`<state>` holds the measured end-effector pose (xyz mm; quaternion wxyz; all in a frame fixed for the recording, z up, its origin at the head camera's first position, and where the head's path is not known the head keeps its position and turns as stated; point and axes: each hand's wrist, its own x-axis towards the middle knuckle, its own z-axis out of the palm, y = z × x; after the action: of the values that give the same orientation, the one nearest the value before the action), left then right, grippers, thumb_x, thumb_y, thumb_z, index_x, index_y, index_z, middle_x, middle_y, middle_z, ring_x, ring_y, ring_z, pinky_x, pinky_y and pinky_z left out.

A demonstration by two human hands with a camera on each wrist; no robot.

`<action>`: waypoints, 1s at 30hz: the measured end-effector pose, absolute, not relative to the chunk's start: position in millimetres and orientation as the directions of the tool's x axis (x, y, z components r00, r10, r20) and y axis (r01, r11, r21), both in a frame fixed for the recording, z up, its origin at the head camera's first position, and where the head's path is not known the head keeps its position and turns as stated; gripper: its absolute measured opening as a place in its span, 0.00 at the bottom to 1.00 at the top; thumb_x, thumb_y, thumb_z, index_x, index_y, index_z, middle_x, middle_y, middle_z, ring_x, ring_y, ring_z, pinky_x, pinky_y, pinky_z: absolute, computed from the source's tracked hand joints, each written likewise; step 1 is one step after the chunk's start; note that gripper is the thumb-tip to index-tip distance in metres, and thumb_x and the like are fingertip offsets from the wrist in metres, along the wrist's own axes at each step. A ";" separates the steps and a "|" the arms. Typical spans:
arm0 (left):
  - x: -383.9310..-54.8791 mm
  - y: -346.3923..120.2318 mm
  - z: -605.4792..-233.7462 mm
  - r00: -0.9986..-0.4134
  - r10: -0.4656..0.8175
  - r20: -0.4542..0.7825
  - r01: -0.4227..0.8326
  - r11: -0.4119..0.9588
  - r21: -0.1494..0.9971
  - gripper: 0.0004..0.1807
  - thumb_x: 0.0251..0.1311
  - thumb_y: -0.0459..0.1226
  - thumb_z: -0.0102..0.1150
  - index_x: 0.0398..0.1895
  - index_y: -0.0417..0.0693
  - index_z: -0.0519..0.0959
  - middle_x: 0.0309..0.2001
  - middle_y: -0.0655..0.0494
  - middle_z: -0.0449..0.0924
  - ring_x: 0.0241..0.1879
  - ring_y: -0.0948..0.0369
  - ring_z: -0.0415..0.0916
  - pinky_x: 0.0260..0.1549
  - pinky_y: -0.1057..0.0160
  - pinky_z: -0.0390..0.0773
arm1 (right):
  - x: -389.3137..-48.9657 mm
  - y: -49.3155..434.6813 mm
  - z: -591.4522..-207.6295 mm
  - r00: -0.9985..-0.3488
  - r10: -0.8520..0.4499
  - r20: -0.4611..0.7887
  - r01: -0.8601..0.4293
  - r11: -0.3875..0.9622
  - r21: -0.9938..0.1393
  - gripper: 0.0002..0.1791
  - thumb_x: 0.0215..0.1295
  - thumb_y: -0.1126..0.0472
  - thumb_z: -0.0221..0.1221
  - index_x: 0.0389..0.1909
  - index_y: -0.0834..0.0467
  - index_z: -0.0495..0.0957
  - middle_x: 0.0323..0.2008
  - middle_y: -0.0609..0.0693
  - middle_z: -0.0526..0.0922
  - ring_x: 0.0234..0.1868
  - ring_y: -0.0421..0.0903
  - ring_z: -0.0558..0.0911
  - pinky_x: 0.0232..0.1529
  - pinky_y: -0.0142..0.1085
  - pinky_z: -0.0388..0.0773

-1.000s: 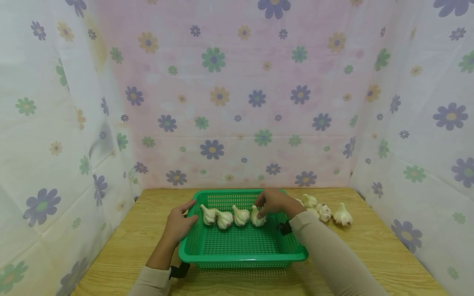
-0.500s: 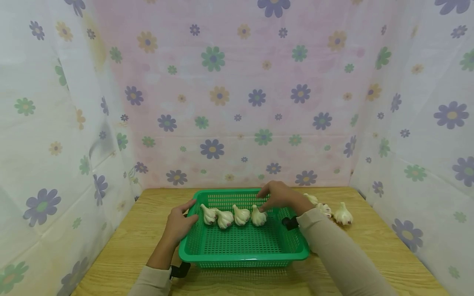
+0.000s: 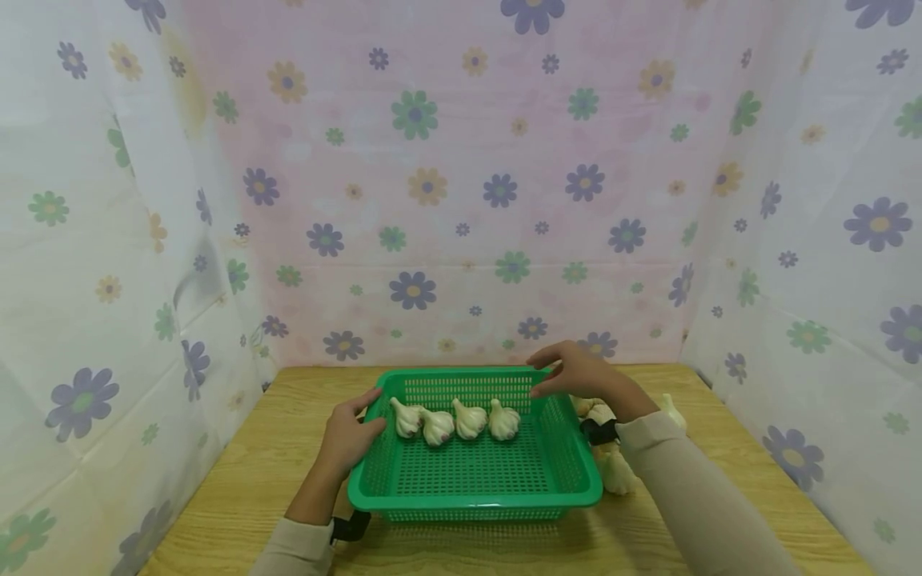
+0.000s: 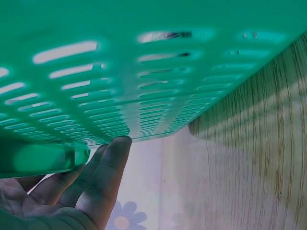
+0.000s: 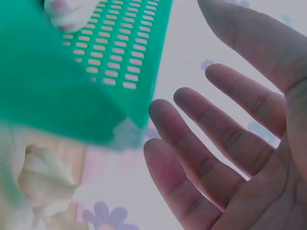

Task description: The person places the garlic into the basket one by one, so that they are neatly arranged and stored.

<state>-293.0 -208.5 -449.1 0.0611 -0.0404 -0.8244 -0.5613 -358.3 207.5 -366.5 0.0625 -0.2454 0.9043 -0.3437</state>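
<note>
Several garlic bulbs point(image 3: 470, 419) lie in a row across the back half of a green slotted plastic basket point(image 3: 475, 502), necks pointing up and away. My left hand point(image 3: 346, 432) holds the basket's left rim, thumb over the edge. In the left wrist view, its fingers point(image 4: 108, 179) reach under the rim against the slotted outer wall. Over the basket's back right corner, my right hand point(image 3: 583, 374) is raised with nothing in it. The right wrist view shows its fingers point(image 5: 196, 153) spread and relaxed, apart from the basket wall.
More garlic bulbs point(image 3: 616, 472) lie on the wooden table point(image 3: 727, 448) right of the basket, partly covered by the right forearm. One garlic bulb point(image 3: 673, 412) shows beyond the right sleeve. A flowered cloth point(image 3: 468, 200) encloses the table at the back and both sides.
My right hand has let go of the rightmost garlic bulb in the row and moved up and right to the basket's corner. My left hand stays on the rim.
</note>
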 end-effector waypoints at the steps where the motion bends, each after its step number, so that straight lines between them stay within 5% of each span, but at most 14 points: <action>1: -293.1 -208.6 -449.4 -0.989 -0.004 0.146 0.134 0.368 0.920 0.35 0.65 0.30 0.56 0.77 0.49 0.68 0.80 0.49 0.60 0.70 0.36 0.70 0.22 0.60 0.73 | -356.8 211.5 -365.7 -0.873 -0.483 0.067 -0.404 0.641 -0.653 0.34 0.61 0.51 0.74 0.67 0.59 0.78 0.65 0.65 0.79 0.57 0.62 0.85 0.50 0.48 0.84; 12: -293.6 -209.8 -449.4 -0.989 -0.004 0.150 0.137 0.377 0.916 0.35 0.65 0.31 0.56 0.77 0.50 0.69 0.80 0.48 0.60 0.71 0.36 0.69 0.24 0.59 0.75 | -339.2 252.7 -371.0 -0.910 -0.366 0.195 -0.405 0.680 -0.611 0.34 0.60 0.43 0.73 0.66 0.50 0.80 0.65 0.55 0.81 0.60 0.59 0.84 0.51 0.50 0.84; 22: -292.8 -210.0 -448.1 -0.989 0.003 0.148 0.139 0.367 0.920 0.35 0.65 0.30 0.56 0.78 0.49 0.68 0.80 0.48 0.59 0.71 0.36 0.68 0.27 0.59 0.77 | -317.9 279.1 -386.8 -0.924 -0.266 0.274 -0.382 0.662 -0.645 0.32 0.62 0.39 0.69 0.66 0.45 0.80 0.70 0.57 0.76 0.62 0.62 0.82 0.53 0.56 0.83; 30: -292.4 -208.4 -447.5 -0.989 -0.003 0.148 0.136 0.381 0.914 0.35 0.64 0.30 0.55 0.77 0.49 0.68 0.80 0.47 0.59 0.71 0.35 0.68 0.26 0.59 0.75 | -302.5 304.4 -406.8 -0.922 -0.269 0.280 -0.387 0.575 -0.721 0.29 0.66 0.46 0.68 0.67 0.49 0.79 0.68 0.57 0.78 0.63 0.65 0.80 0.50 0.45 0.85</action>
<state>-292.4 -208.4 -447.5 0.0628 -0.0401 -0.8287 -0.5548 -302.5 304.4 -406.8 -0.0699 -0.1853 0.8846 -0.4223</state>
